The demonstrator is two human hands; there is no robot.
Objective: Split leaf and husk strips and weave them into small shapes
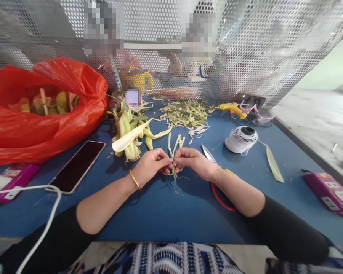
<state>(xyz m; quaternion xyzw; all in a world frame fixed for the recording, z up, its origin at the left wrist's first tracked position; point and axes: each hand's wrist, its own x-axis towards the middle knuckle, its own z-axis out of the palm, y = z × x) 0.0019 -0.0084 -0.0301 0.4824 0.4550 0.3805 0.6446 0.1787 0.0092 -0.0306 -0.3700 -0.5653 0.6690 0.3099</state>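
Between my two hands is a small bundle of pale green corn husk strips [176,144], its ends fanning out above my fingers and thin ends hanging below. My left hand [157,160] pinches it from the left, a gold bangle on the wrist. From the other side, the fingertips of my right hand [193,161] are closed on the same bundle. Scissors [223,198] with a red handle lie partly hidden under my right forearm. Corn husks [128,133] are piled beyond my left hand, and cut husk strips [185,114] lie heaped farther back.
A red plastic bag [82,118] holding husks stands at the left near a phone [78,165]. White thread [240,139], a yellow glue gun [233,109] and a purple power strip [330,190] are at the right. Behind a perforated metal screen [151,30] sit other people.
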